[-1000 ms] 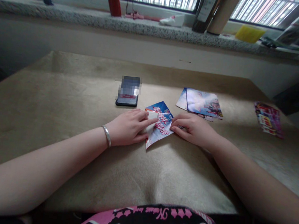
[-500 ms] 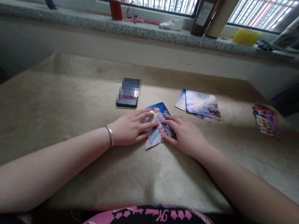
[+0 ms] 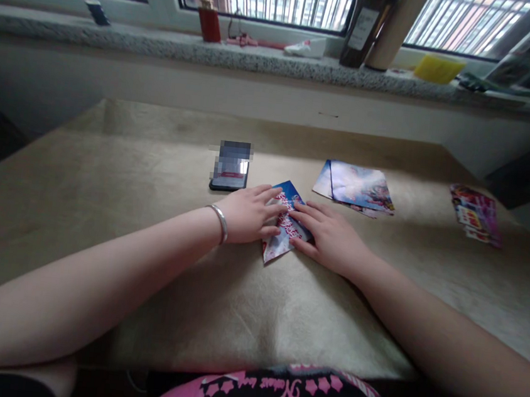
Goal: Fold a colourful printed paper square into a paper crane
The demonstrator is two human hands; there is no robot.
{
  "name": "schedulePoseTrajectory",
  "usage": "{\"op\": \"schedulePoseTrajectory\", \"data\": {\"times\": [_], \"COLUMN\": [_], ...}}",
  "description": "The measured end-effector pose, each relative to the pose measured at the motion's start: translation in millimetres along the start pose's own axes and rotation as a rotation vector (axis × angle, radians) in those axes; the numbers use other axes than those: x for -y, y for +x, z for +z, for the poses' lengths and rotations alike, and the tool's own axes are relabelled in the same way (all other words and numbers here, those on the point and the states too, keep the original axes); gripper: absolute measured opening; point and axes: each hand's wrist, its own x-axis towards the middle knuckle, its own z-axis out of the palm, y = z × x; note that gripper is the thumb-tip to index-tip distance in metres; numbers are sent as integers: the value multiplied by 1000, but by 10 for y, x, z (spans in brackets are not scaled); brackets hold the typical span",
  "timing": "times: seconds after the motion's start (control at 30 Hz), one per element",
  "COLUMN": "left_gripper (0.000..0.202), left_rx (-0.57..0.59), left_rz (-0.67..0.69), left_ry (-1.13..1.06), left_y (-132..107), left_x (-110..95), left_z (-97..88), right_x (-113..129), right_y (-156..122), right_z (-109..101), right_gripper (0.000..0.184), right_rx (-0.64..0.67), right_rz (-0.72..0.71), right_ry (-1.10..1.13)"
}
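Observation:
A folded sheet of printed blue, red and white paper [image 3: 283,232] lies on the tan table [image 3: 107,163] in front of me. My left hand [image 3: 249,214], with a silver bracelet on the wrist, lies on the paper's left side with its fingers stretched over it. My right hand [image 3: 332,234] rests flat on the paper's right side, fingers extended and pressing it down. The fingertips of both hands nearly meet over the middle of the paper.
A dark phone [image 3: 230,168] lies just beyond my left hand. A small stack of printed sheets [image 3: 358,186] sits beyond my right hand, and another colourful sheet [image 3: 476,213] lies far right. The windowsill [image 3: 167,43] holds a red cup, a dark jar and a yellow object.
My right hand has slid left over the paper, closing the fold. My left hand has shifted forward onto the paper, and the white flap under its fingers no longer shows.

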Motion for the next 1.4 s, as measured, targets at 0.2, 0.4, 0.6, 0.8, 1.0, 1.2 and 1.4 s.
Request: {"op": "schedulePoseTrajectory", "data": {"times": [0.2,0.4,0.6,0.8,1.0,1.2,1.4], "left_gripper": [45,31,40,48,51,59,49], "left_rx": [-131,-225,-213,-123,-98,-126,-218], "left_rz": [8,31,-15,-19,-81,-145,-210], "left_ry": [26,88,18,-82,-113,-45,-29], "left_y": [52,-138,-364,-348,-329,-315,-326], "left_x": [-17,-67,-60,-2,-42,-176,-264], "left_z": [-60,-73,69,229,252,211,225], "right_x": [-83,-187,-161,-187,-334,-439,-366], "right_y": [4,-25,-7,-9,-8,-38,-31], "right_z": [-31,-58,-64,-22,30,45,71], "right_gripper": [51,51,51,52,45,38,36], "right_rx": [1,17,34,40,29,-46,-42], "right_rz": [9,11,6,7,-28,-65,-179], "right_ry": [-1,-12,0,19,39,80,245]}}
